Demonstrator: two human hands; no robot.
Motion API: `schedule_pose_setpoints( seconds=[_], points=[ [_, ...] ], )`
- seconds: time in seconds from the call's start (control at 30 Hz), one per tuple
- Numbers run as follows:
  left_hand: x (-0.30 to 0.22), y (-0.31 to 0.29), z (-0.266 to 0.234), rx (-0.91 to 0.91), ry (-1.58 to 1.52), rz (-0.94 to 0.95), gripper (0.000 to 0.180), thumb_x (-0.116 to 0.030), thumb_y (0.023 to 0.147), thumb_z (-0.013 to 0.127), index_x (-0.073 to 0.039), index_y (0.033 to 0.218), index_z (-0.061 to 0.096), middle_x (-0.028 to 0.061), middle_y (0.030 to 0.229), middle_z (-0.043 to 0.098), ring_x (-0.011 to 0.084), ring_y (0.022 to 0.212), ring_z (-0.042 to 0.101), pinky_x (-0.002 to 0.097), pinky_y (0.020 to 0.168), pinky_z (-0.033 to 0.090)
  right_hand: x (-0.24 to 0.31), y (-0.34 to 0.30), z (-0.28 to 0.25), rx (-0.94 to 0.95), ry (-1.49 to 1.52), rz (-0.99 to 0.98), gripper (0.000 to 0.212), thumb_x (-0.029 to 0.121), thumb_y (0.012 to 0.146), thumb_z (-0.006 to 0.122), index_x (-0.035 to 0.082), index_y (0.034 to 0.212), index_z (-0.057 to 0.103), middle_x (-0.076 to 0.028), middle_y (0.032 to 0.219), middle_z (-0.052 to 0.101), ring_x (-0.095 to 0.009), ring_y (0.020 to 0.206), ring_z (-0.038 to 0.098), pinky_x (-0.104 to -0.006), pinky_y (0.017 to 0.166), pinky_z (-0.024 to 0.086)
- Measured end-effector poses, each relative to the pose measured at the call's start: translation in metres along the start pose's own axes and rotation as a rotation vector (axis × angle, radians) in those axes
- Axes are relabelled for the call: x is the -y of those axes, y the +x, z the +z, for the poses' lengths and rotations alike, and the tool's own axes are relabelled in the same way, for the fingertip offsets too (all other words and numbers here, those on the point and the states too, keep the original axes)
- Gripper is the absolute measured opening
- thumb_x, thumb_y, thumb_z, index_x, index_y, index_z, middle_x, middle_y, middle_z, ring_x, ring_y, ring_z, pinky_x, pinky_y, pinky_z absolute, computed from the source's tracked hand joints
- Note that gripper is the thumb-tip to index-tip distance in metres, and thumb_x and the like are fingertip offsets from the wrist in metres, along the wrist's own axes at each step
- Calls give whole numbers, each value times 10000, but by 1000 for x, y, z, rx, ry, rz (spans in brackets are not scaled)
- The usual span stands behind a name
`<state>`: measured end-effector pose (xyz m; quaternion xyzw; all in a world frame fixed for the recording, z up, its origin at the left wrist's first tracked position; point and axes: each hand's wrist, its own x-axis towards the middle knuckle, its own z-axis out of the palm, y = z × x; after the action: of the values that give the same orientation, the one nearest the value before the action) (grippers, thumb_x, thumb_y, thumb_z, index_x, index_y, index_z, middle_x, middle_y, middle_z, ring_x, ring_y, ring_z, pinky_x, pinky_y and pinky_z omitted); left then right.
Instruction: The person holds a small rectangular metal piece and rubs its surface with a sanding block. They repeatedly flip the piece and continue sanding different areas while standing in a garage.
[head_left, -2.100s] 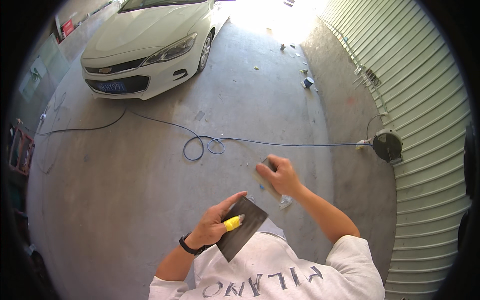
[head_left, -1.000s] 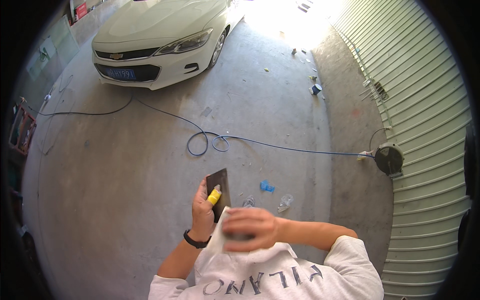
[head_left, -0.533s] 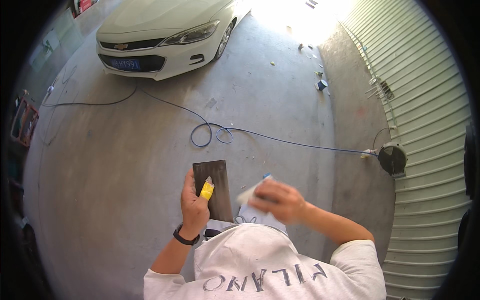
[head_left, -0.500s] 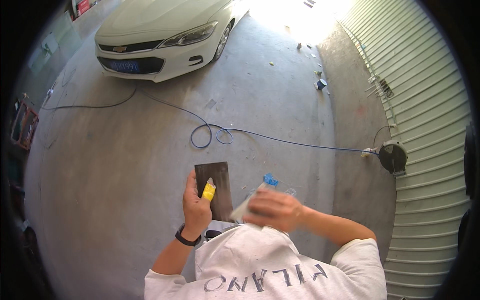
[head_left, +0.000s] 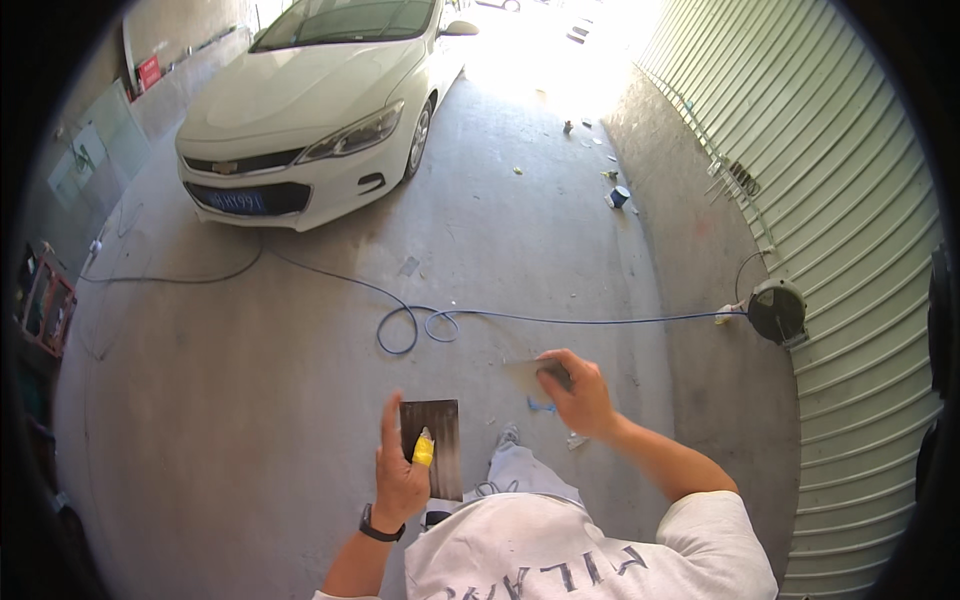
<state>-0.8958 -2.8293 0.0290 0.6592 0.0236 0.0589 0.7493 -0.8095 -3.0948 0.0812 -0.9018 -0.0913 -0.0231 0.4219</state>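
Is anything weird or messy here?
Yes. The long, thin blue hose lies in loose loops on the grey concrete floor instead of straight. Also, bright yellow wrapping covers part of the left hand, perhaps a bandage.

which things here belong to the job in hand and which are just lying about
Likely part of the job, being held:
- dark rectangular plate, in the left hand
- thin flat blade, in the right hand

Seemingly just lying about on the floor:
- blue hose, partly looped
- blue scrap
- dark blue can
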Motion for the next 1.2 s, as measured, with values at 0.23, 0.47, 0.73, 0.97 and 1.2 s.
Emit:
schedule_pose_setpoints(
  seconds=[0.23, 0.47, 0.73, 0.97, 1.2],
  points=[
    [12, -5, 27, 416, 253, 153, 335, -103, 863, 715, -50, 1193, 694, 201, 1032, 713, 330, 865, 697, 390, 767, 539, 30, -21, 26, -85, 30, -224, 516, 134, 872, 719, 80, 1364, 575, -164, 955, 667, -323, 816, 666, -391, 725, 537],
    [24, -15, 42, 418, 160, -54, 159, -92, 835, 791, 16, 945, 755, 97, 803, 721, 106, 700, 630, 268, 646, 500, 47, -36, 36, -102, -92, -512, 608, 89, 820, 713, -1, 1398, 544, -116, 932, 581, -290, 834, 601, -388, 696, 530],
    [10, -23, 52, 365, -38, -243, 111, -11, 848, 767, 45, 944, 771, 38, 850, 741, 78, 747, 635, 238, 676, 515, 24, -56, 18, -85, -98, -557, 582, 94, 796, 713, -10, 1352, 579, -110, 929, 596, -275, 823, 614, -367, 690, 539],
    [-7, -19, 65, 182, -39, -188, 146, 8, 864, 753, 56, 1001, 765, 71, 939, 750, 93, 827, 641, 234, 769, 513, -19, -82, -29, -63, -48, -516, 548, 93, 787, 711, 8, 1317, 607, -98, 911, 606, -280, 810, 622, -377, 696, 544],
    [-4, -30, 178, 176, 106, -68, 327, -9, 982, 563, 5, 1305, 616, 73, 1285, 650, 135, 1150, 575, 266, 1020, 423, -100, -116, -83, -78, 553, 201, 481, 236, 901, 693, 51, 1335, 603, -143, 953, 675, -239, 846, 661, -334, 736, 532]
  ],
)
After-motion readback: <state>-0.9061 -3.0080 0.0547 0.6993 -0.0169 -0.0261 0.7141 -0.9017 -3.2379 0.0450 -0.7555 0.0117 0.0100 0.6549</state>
